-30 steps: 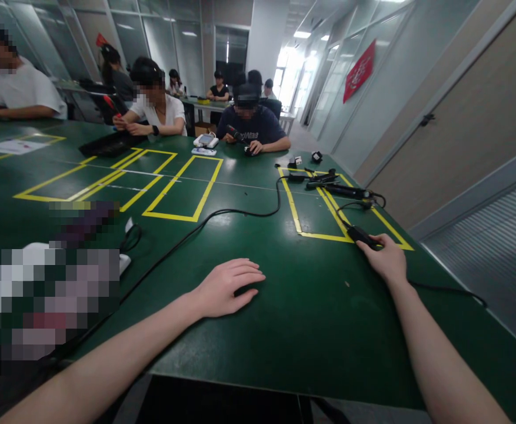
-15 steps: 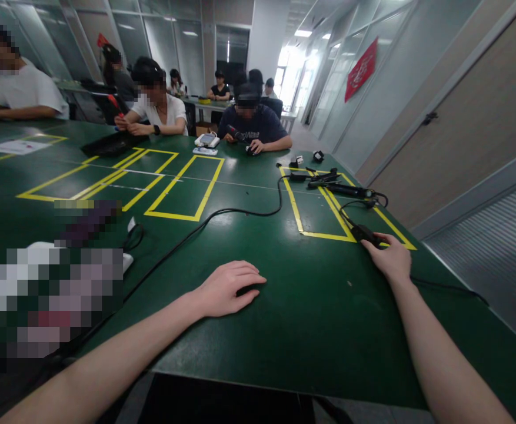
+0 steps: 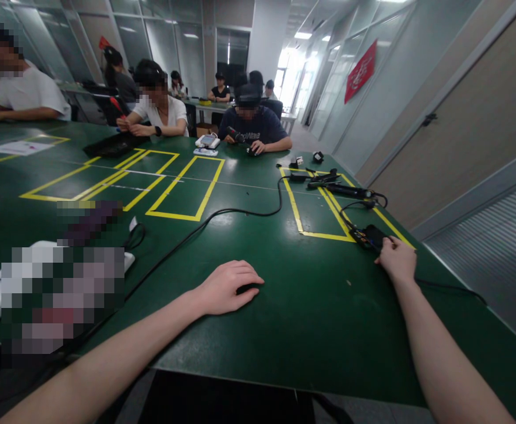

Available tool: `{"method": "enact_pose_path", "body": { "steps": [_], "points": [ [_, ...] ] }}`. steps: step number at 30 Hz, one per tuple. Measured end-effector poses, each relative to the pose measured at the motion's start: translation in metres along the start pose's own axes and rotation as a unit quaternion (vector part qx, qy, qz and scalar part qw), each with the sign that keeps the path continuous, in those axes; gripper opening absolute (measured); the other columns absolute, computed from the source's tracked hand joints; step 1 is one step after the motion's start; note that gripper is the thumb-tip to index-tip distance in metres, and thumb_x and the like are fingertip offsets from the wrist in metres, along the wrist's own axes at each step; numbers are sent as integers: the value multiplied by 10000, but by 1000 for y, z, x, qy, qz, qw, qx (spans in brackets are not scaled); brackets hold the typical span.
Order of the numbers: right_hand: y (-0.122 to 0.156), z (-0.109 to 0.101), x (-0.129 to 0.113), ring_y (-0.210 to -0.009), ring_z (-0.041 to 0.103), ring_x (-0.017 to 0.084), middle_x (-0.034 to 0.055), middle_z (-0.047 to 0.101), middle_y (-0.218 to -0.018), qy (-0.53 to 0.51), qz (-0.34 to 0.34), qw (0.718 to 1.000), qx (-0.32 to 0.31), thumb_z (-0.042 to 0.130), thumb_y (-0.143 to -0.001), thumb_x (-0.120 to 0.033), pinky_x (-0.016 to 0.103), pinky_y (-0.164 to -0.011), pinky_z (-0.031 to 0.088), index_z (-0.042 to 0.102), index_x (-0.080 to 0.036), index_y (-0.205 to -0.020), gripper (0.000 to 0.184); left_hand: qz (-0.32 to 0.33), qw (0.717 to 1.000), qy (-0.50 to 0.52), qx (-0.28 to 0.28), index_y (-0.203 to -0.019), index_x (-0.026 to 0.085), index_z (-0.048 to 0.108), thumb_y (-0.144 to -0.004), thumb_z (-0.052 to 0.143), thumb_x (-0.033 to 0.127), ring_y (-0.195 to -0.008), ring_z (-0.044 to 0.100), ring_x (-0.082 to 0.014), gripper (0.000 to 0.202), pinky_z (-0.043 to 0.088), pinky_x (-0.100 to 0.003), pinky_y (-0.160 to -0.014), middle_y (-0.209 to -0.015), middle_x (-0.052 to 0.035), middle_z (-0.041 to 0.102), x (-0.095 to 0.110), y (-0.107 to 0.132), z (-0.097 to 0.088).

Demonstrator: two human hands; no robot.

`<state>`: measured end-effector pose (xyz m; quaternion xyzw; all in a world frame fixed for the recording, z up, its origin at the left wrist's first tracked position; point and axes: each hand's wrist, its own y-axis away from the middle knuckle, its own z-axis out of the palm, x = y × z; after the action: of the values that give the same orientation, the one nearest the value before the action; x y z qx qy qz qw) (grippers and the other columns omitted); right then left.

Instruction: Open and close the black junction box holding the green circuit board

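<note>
My right hand (image 3: 398, 261) reaches out to the right part of the green table (image 3: 310, 306). Its curled fingers hold the near end of a small black device (image 3: 369, 236) with orange marks, which lies on the corner of a yellow tape rectangle (image 3: 302, 227). A thin black cord (image 3: 449, 288) runs from under that hand towards the table's right edge. My left hand (image 3: 227, 287) rests palm down in the middle of the table, fingers stretched flat. A dark patch lies under its fingertips; I cannot tell whether it is shadow or an object.
A long black cable (image 3: 196, 227) crosses the table from the left to black tools (image 3: 341, 189) at the far right. More yellow tape rectangles (image 3: 182, 188) lie further back. A white device (image 3: 125, 260) sits at the left. Several people sit at the far side.
My right hand has shifted slightly right, and the black device has turned under it, now showing a wider face with orange marks. My left hand has stayed put.
</note>
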<state>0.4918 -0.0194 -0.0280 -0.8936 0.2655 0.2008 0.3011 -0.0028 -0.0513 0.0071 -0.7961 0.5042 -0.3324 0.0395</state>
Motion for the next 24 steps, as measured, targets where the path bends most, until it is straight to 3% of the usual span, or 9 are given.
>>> {"method": "enact_pose_path", "body": {
  "steps": [2, 4, 6, 8, 11, 16, 19, 24],
  "points": [
    [1, -1, -3, -746, 727, 395, 156, 689, -609, 6, 49, 999, -5, 429, -942, -456, 505, -748, 555, 630, 55, -1334, 675, 0, 1000, -1, 1, -1130, 184, 733, -992, 610, 222, -1048, 708, -215, 189, 559, -378, -967, -1089, -67, 772, 0, 0, 0],
    [3, -2, -8, -758, 736, 370, 224, 765, -882, 4, 77, 997, -5, 466, -915, -444, 508, -797, 562, 565, 30, -1424, 703, -1, 1000, 0, 1, -1134, 192, 731, -997, 603, 229, -1056, 706, -214, 192, 557, -378, -973, -1098, -66, 771, -1, 0, 0],
    [6, -4, -16, -861, 747, 351, 244, 732, -1201, -3, 78, 997, 0, 513, -887, -459, 494, -882, 556, 499, -41, -1506, 747, -2, 1000, 1, 1, -1136, 198, 730, -1002, 595, 236, -1056, 705, -212, 194, 557, -374, -974, -1098, -66, 770, -1, 0, 1],
    [10, -6, -23, -1065, 715, 364, 218, 672, -1351, -21, 52, 998, 14, 586, -840, -485, 481, -983, 521, 490, -94, -1519, 790, -1, 1000, 1, 1, -1132, 196, 730, -1004, 592, 237, -1050, 705, -211, 193, 557, -370, -967, -1087, -66, 770, -1, 0, 1],
    [13, -9, -30, -1185, 645, 393, 201, 699, -1266, -57, -2, 998, 40, 666, -763, -510, 491, -1024, 480, 575, -98, -1422, 781, 0, 1000, 0, 2, -1120, 194, 732, -1003, 594, 235, -1033, 706, -207, 185, 558, -361, -953, -1075, -65, 770, -2, 0, 2],
    [11, -11, -28, -949, 662, 360, 123, 696, -961, -70, -33, 996, 51, 712, -699, -592, 486, -872, 505, 665, -134, -1222, 697, 2, 1000, 1, 1, -1101, 184, 734, -1000, 601, 222, -1038, 707, -208, 172, 555, -364, -959, -1079, -65, 771, -1, 0, 1],
    [10, -11, -25, -783, 645, 304, 73, 688, -864, -59, -32, 997, 26, 701, -715, -618, 424, -739, 495, 689, -186, -1123, 594, 1, 1000, 2, 0, -1093, 187, 736, -998, 604, 222, -1040, 708, -209, 166, 556, -362, -959, -1075, -63, 772, 0, 0, 0],
    [11, -15, -34, -764, 645, 287, 79, 742, -866, 17, -33, 998, -46, 706, -731, -522, 345, -626, 425, 745, -222, -1035, 429, -3, 1000, 6, -4, -1081, 190, 744, -1010, 581, 233, -1038, 708, -204, 183, 564, -356, -959, -1076, -66, 774, 1, 0, -1]
  ]
}}
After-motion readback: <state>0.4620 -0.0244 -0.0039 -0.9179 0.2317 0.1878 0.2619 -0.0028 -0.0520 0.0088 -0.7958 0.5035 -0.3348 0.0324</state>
